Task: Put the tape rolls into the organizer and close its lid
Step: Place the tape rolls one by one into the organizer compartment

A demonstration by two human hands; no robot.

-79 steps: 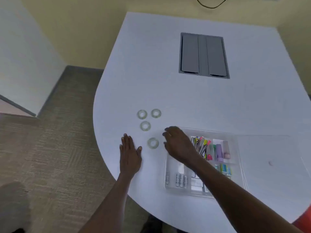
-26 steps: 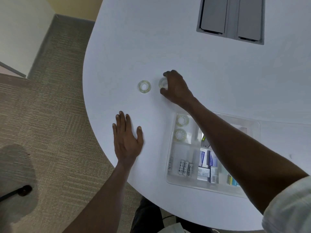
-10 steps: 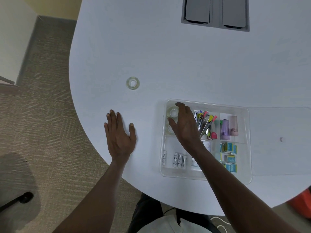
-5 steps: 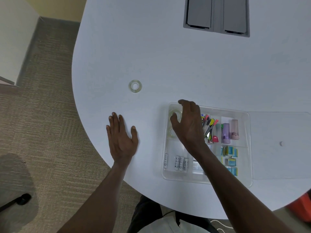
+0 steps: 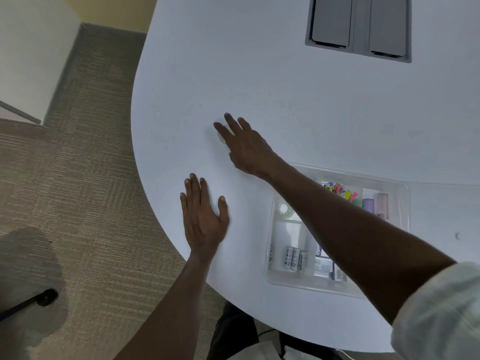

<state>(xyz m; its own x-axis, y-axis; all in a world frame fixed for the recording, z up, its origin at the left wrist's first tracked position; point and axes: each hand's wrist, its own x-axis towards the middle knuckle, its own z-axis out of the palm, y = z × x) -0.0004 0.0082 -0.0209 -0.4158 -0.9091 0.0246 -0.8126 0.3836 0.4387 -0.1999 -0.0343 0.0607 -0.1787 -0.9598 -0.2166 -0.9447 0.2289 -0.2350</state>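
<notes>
Right hand [image 5: 246,146], reached far out over the white table [image 5: 285,100], fingers spread loosely above the last loose tape roll [image 5: 221,139], mostly hidden beneath; grip not closed. Left hand [image 5: 204,219], flat, palm down near the table edge. Another tape roll [image 5: 283,209] in the organizer [image 5: 271,255], upper-left compartment, lid off.

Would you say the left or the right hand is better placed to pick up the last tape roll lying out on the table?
The right hand: its spread fingers already lie over the tape roll. The left hand rests flat on the table, nearer the edge and away from the roll.
</notes>
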